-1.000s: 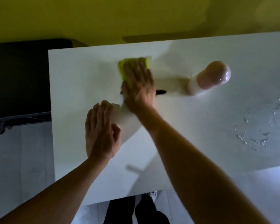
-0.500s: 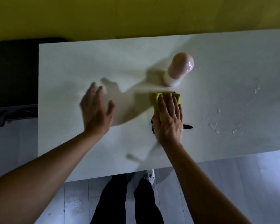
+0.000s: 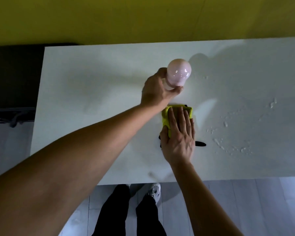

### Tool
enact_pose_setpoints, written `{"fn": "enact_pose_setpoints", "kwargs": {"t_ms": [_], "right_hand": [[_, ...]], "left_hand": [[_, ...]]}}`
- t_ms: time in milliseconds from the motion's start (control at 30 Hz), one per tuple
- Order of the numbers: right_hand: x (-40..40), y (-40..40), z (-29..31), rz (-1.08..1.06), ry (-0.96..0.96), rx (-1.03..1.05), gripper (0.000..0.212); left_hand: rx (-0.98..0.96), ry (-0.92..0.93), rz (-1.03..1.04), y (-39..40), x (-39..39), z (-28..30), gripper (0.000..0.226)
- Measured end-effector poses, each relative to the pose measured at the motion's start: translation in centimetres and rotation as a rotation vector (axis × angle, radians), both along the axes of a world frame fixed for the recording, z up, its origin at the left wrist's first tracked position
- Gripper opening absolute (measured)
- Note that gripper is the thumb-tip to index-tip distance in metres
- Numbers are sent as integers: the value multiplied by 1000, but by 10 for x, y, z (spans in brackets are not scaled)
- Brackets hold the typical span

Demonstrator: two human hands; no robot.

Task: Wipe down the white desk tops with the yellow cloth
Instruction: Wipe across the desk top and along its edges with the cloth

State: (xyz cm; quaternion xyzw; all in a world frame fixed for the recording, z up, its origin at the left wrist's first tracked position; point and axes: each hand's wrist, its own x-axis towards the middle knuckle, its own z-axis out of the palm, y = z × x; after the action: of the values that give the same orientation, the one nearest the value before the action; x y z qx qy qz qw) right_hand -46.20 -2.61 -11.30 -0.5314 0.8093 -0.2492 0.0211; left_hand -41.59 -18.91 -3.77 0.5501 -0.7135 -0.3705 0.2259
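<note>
The white desk top (image 3: 92, 92) fills the middle of the head view. My right hand (image 3: 179, 138) lies flat on the folded yellow cloth (image 3: 165, 118), pressing it to the desk near the centre. A black object (image 3: 200, 143) sticks out from under that hand. My left hand (image 3: 156, 91) reaches across and is closed around the lower part of a pale pink bottle with a rounded top (image 3: 178, 73), just behind the cloth.
Water droplets (image 3: 228, 145) are scattered on the desk to the right of the cloth. A yellow wall (image 3: 143, 17) runs behind the desk. A dark piece of furniture (image 3: 12, 74) stands at the left. My legs and shoes (image 3: 153, 191) show below the front edge.
My left hand left the desk surface on the left and moved right, closing on the pink bottle. My right hand stays flat on the yellow cloth near the centre.
</note>
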Motion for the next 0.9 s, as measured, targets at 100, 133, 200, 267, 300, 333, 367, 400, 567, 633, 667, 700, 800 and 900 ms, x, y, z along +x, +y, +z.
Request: {"fn": "enact_pose_setpoints", "kwargs": {"t_ms": [100,133,200,267,300,333,367,400,567,633,667,700,800,900], "right_hand": [[1,0,0,0,-6,6,57],[1,0,0,-3,-3,6,57],[1,1,-1,-13,5,-2,58],[1,-1,-2,-12,9,-4,58],[2,-1,-3,-15,11,-2,59],[2,-1,-3,-22,16,-2,59],[3,-1,-3,-28,20,-5,58],[3,-1,-3,-28,21,-8,58],[5,-2,-3,-29,11,-9,57],[3,-2,-3,-1,13,-8,57],[-1,-3,-3,36,11,-11,56],[-9,-7,-3,74,11,-8,56],[-41,-41,-4,-18,43,3,55],[-64,-89,4,-287,-5,75,57]], "left_hand": [[-84,-18,87,4,29,-4,58],[-112,-13,126,5,42,-6,59],[-132,10,206,6,73,-11,60],[-123,30,305,7,103,-15,63],[-117,36,356,6,118,-16,64],[-114,38,405,3,131,-17,65],[-118,32,451,0,143,-18,64],[-131,21,489,-4,155,-18,64],[-152,-64,507,-35,186,-21,67],[-103,-64,553,-29,188,-25,73],[-110,-87,576,-17,185,-31,72],[-157,-144,556,2,181,-38,64],[-340,-311,233,65,161,-61,37],[-447,-393,25,56,156,-77,49]]}}
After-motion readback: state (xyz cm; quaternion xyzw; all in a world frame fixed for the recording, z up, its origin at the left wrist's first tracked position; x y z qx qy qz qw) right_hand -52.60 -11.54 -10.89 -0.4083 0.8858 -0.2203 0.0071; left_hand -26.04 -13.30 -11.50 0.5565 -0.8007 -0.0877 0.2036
